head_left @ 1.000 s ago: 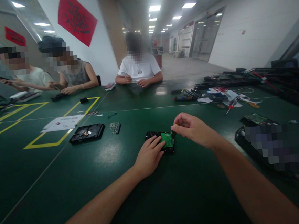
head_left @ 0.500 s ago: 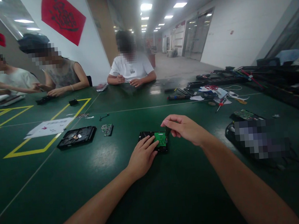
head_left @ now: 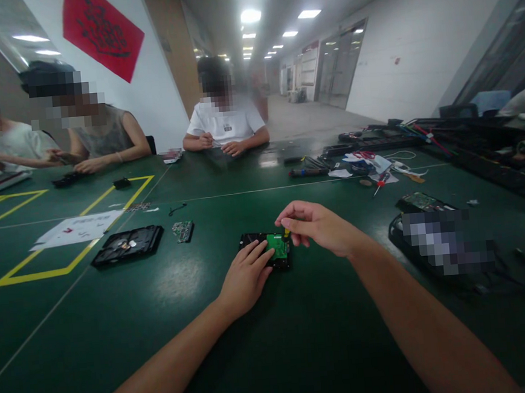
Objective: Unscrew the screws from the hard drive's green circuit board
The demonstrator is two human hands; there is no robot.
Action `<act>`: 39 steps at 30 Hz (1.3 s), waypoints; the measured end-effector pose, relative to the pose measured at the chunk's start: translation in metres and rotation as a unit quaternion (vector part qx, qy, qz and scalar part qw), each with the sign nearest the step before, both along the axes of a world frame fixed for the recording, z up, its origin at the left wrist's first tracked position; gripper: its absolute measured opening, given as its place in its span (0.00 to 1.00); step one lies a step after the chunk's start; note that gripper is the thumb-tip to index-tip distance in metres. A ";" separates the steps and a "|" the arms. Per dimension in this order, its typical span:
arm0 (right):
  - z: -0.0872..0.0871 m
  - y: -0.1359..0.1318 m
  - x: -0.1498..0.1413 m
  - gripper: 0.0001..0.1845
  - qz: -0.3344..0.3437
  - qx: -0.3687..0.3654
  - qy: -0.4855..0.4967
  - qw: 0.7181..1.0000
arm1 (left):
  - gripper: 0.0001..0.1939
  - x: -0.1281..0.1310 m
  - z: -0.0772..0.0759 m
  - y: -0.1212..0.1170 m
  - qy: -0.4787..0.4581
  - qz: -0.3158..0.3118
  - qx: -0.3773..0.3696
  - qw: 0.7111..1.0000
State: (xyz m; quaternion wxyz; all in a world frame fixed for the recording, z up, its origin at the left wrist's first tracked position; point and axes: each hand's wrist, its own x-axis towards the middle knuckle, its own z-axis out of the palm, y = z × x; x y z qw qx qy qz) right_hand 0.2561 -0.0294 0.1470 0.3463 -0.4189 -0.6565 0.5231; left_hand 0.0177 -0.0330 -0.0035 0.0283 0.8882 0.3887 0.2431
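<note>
A black hard drive (head_left: pixel 246 239) with a green circuit board (head_left: pixel 277 246) facing up lies on the green table in front of me. My left hand (head_left: pixel 246 278) rests on its left part, fingers stretched out flat, the tips reaching onto the board. Above the drive's right edge, my right hand (head_left: pixel 308 224) is closed with thumb and fingers pinching a small screwdriver (head_left: pixel 286 233). A bit of yellow and dark handle shows under the fingers; its tip meets the right side of the board, though the exact spot is too small to make out.
To the left lie a black drive casing (head_left: pixel 127 246), a loose circuit board (head_left: pixel 183 232) and a white sheet (head_left: pixel 76 230). Another screwdriver (head_left: pixel 381 182), cables and a dark pouch-like object (head_left: pixel 443 246) are on the right. Several people sit across the table, one person (head_left: pixel 226 123) straight ahead.
The whole view has shifted slightly. My right hand has turned a little around the screwdriver, and yellow on its handle now shows. My left hand stays on the hard drive.
</note>
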 end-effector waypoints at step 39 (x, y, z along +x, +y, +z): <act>0.000 0.005 0.004 0.16 -0.028 -0.009 0.001 1.000 | 0.23 0.001 0.009 -0.004 0.015 0.016 -0.021 1.000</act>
